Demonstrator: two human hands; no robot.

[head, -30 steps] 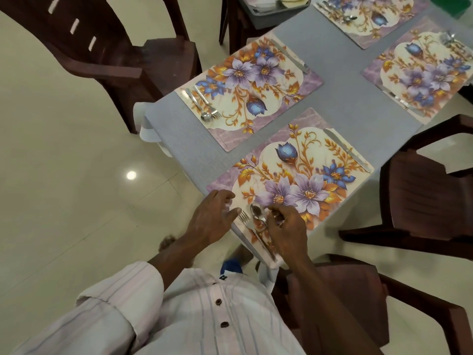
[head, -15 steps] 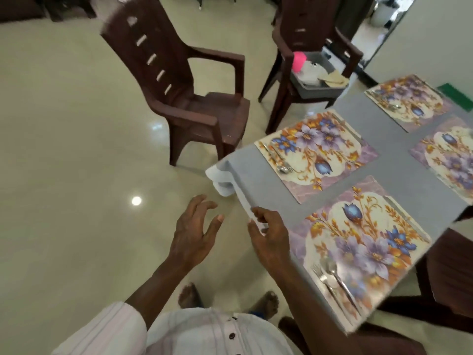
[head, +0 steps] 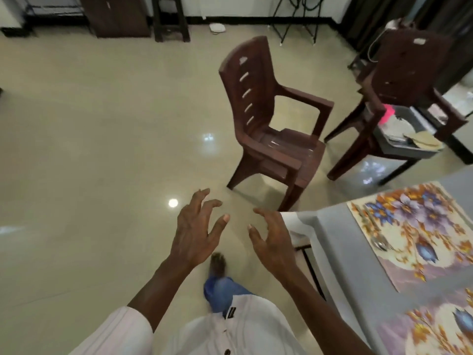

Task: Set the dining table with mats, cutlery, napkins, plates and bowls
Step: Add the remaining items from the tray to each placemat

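Note:
The grey table (head: 340, 242) shows only its left corner at the right edge of the view. A floral mat (head: 422, 231) lies on it with a fork and spoon (head: 376, 234) along its near side. A second floral mat (head: 435, 326) is partly cut off at the bottom right. My left hand (head: 197, 229) and my right hand (head: 271, 239) hover over the floor left of the table corner, fingers spread and loosely curved, holding nothing. A grey tray (head: 404, 147) with plates and napkins sits on the seat of a far chair.
A brown plastic chair (head: 271, 129) stands on the tiled floor ahead. A second brown chair (head: 409, 85) at the right carries the tray. Dark cabinets and stools line the far wall. My foot (head: 217, 265) is on the floor below my hands.
My hands left the fork and spoon on the near mat and came off the table. The view swung left and up, so the table now shows only at the right edge.

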